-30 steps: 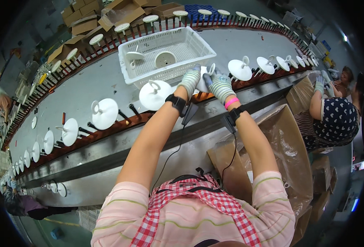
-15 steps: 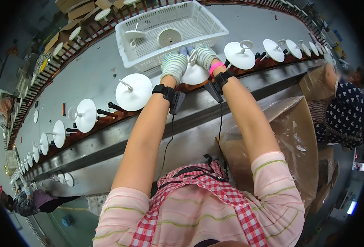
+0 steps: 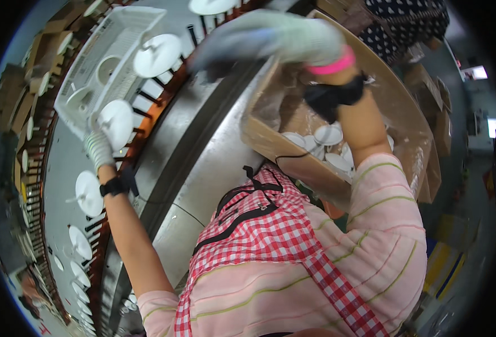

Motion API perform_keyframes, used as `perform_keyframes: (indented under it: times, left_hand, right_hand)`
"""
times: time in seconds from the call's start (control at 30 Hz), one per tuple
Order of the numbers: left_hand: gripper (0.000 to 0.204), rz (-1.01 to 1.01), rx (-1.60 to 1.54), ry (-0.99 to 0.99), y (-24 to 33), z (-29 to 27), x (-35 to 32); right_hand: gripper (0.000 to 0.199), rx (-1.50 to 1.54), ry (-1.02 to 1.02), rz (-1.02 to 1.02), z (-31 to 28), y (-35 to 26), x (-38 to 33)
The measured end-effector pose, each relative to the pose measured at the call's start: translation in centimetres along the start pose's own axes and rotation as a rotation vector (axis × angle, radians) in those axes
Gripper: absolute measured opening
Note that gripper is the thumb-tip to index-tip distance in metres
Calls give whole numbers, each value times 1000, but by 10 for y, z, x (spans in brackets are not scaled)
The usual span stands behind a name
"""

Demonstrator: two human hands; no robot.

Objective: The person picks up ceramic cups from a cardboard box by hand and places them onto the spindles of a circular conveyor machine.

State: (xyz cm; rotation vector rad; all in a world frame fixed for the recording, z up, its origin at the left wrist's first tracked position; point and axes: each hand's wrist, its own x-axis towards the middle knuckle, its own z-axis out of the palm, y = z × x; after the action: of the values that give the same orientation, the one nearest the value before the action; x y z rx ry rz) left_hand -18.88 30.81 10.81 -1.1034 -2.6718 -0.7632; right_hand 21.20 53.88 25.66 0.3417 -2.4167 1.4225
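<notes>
My left hand [image 3: 97, 147], in a striped glove, is at the edge of a white disc [image 3: 117, 124] on the conveyor, beside the near corner of a white plastic basket [image 3: 68, 115]. Its fingertips are close to the disc's ring-shaped stem; how they are bent is hidden. My right hand [image 3: 265, 42], gloved too, is raised between the conveyor and an open cardboard box [image 3: 265, 126]. Motion smears its fingers, so I cannot make out anything in them. White disc-topped pieces [image 3: 328, 135] lie inside the plastic-lined box.
Another white disc [image 3: 157, 56] with a ring stem sits farther along the conveyor, among upright black pegs [image 3: 149, 96]. More discs [image 3: 89, 194] line the near stretch. A metal ledge [image 3: 203, 168] runs alongside. Another person in a dark patterned garment [image 3: 408, 22] is beyond the box.
My view has turned to the right. My hands, together on a disc by the basket before, are now apart: the right has swung toward the box, the left remains by the conveyor.
</notes>
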Motion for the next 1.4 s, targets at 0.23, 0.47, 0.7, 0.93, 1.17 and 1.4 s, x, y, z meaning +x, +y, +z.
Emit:
perform_keyframes:
  times: [0.23, 0.47, 0.7, 0.93, 1.17, 1.4]
  left_hand:
    - [36, 71, 32, 140, -18, -15, -6]
    - [48, -418, -357, 228, -5, -26, -35]
    - [49, -52, 105, 651, -6, -26, -88]
    - [55, 379, -735, -306, 177, -52, -153]
    - [58, -161, -1548, -854, 230, -57, -162]
    - [54, -268, -1584, -800, 226, -49, -168]
  right_hand:
    - [27, -277, -126, 1297, -12, 94, -248]
    - [40, -877, -526, 1330, 128, 162, -369]
    - [52, -242, 413, 1262, 44, 98, -289]
    - [51, 639, 698, 531, 34, -27, -163]
    - [65, 207, 491, 404, 92, -17, -53]
    - [61, -767, 272, 169, 105, 6, -17]
